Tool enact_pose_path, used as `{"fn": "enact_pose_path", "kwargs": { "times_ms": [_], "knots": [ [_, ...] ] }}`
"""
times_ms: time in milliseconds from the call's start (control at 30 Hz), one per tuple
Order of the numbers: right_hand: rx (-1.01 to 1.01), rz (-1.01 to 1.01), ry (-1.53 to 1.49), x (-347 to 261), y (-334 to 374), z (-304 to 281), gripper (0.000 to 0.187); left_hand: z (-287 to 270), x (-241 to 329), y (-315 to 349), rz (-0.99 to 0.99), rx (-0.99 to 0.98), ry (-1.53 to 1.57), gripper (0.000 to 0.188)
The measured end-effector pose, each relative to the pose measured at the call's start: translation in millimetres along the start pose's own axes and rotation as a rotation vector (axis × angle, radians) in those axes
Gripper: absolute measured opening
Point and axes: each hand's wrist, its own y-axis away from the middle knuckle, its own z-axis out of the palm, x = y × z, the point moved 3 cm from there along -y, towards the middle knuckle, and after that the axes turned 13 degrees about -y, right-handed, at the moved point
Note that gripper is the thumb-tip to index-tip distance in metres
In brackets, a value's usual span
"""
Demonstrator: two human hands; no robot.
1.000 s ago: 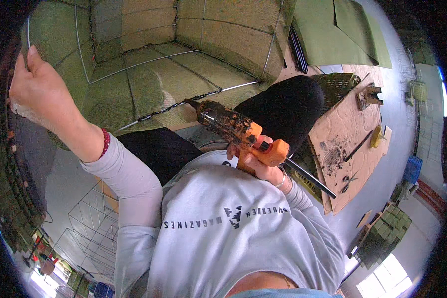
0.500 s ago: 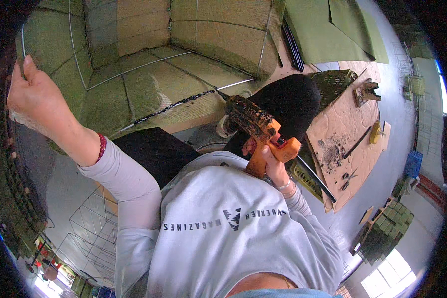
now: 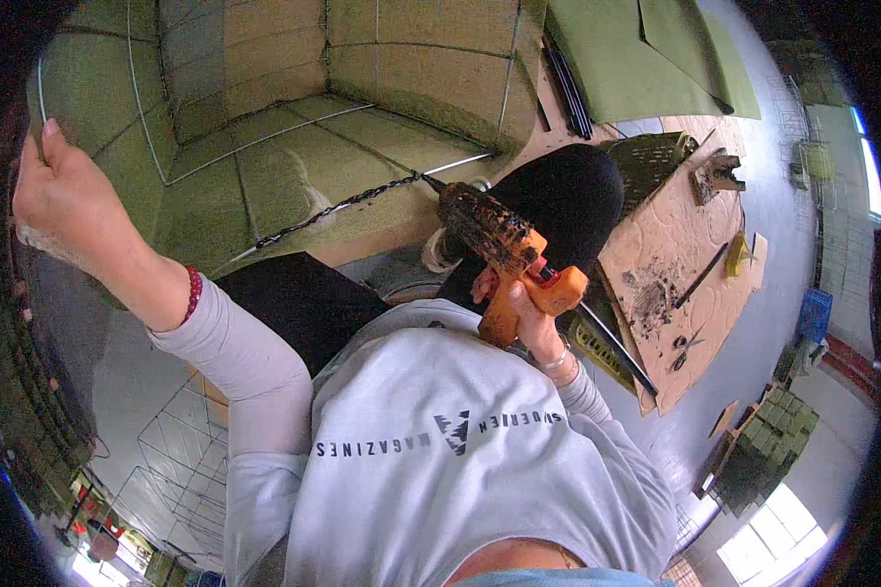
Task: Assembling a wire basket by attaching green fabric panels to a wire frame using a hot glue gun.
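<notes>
An orange hot glue gun [image 3: 502,311], its barrel caked with dark residue, is gripped by my right hand [image 3: 533,318]. Out of its back sticks a long black glue stick [image 3: 617,347]. The gun's tip meets the near wire edge of a large frame covered in olive mesh [image 3: 264,181]. Along that edge runs a lumpy black bead of glue [image 3: 343,207], left of the tip. At the far left my left hand [image 3: 69,201] is raised, its fingers closed round a wire of the frame. Part of my right hand is hidden behind the gun's handle.
Right of my knee lies a brown cardboard sheet [image 3: 646,259] with black crumbs, scissors [image 3: 686,352], a dark stick [image 3: 703,279] and a yellow tool [image 3: 736,256]. Beyond are black rods [image 3: 568,93] and green fabric [image 3: 617,59]. Wire frames [image 3: 181,460] stand lower left.
</notes>
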Motion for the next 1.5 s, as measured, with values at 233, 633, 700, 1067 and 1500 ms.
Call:
{"fn": "enact_pose_path", "kwargs": {
  "times_ms": [233,633,700,1067,1500],
  "knots": [
    [-0.031,-0.005,-0.154,-13.4,-4.9,9.7,0.044,-0.8,1.5,-0.9,-0.03,-0.021,0.001,0.028],
    [0.142,-0.061,-0.004,-14.5,-6.0,-2.7,0.048,4.8,-1.6,-5.8,0.014,-0.048,-0.022,0.032],
    [0.231,-0.093,0.057,-8.5,-3.3,-13.4,0.047,11.5,-8.8,-5.7,0.014,-0.027,-0.009,0.033],
    [0.179,-0.115,-0.095,-14.4,-6.8,0.3,0.024,30.4,-30.1,-3.6,-0.009,-0.111,-0.023,0.036],
    [0.153,-0.138,-0.132,-8.8,-6.0,-1.3,0.027,25.9,-26.5,-1.6,-0.042,-0.082,-0.031,0.038]
  ]
}}
